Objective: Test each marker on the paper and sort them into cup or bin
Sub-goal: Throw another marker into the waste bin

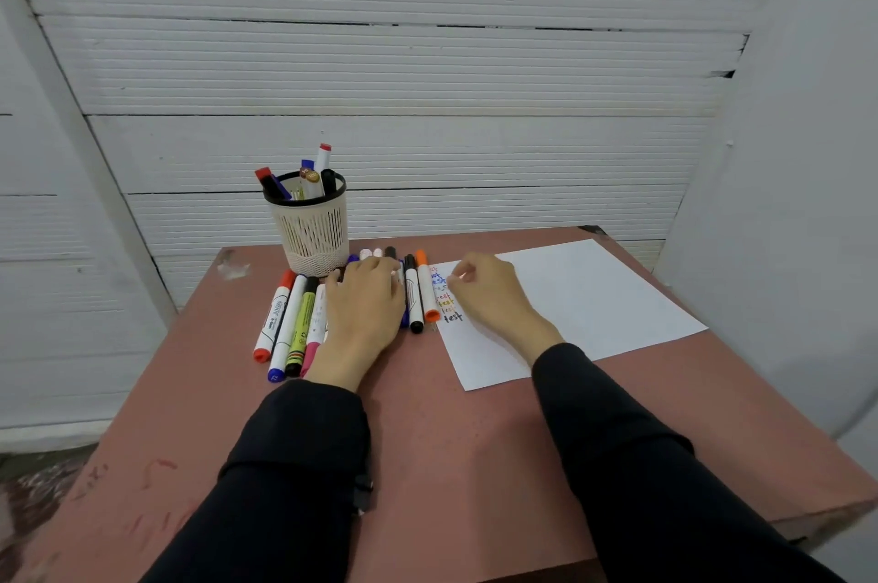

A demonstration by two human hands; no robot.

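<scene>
Several markers in the cup (311, 226) already, "test" lines down the paper (570, 297); a dozen-odd still in the row (294, 321). Left hand (366, 302) flat over the row, fingers together. Right hand (484, 288) loosely curled on the paper; whether pinching something, cannot tell.

Walls: white ribbed panels (404, 69), stacked, dark gaps at the seams
Furniture: reddish-brown table (456, 430), scuffed at its far-left corner
Light: even, soft, shadowless

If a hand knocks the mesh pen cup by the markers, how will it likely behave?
The mesh pen cup looks light, so it would probably slide on the table. Markers lean out above its rim, so it may be top-heavy and could tip. The left hand rests on the lying markers beside its base.
</scene>
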